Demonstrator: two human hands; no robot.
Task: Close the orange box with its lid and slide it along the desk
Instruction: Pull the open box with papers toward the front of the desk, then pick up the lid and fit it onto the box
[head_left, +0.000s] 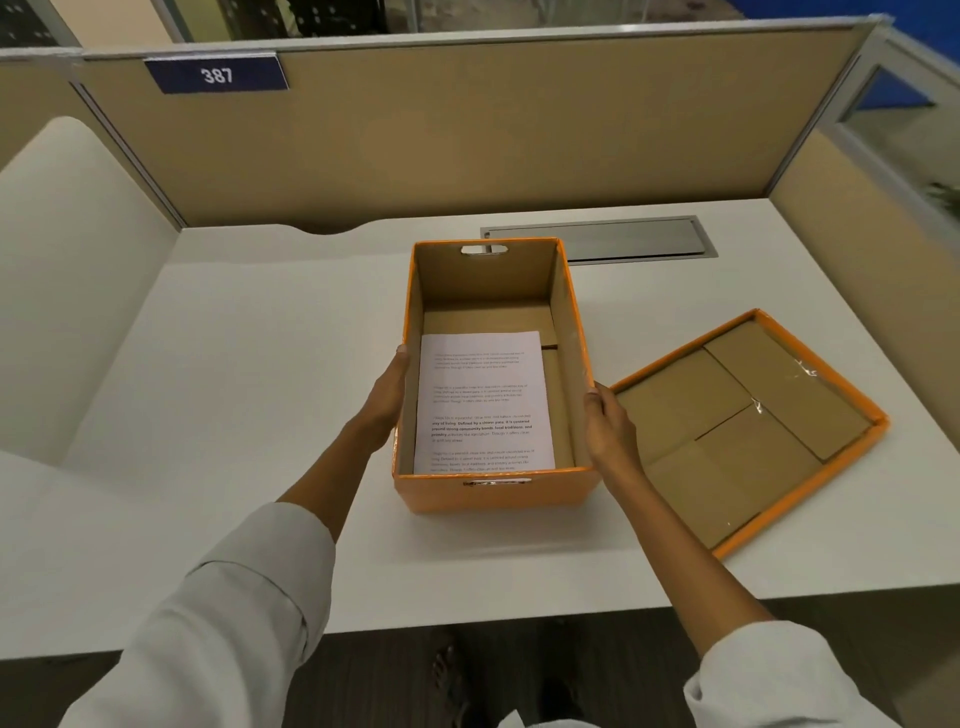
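Box sits open mid-desk with paper inside, your left hand and right hand flat against its sides, fingers pressed on, likely steadying it, while lid lies upside-down just right, untouched.
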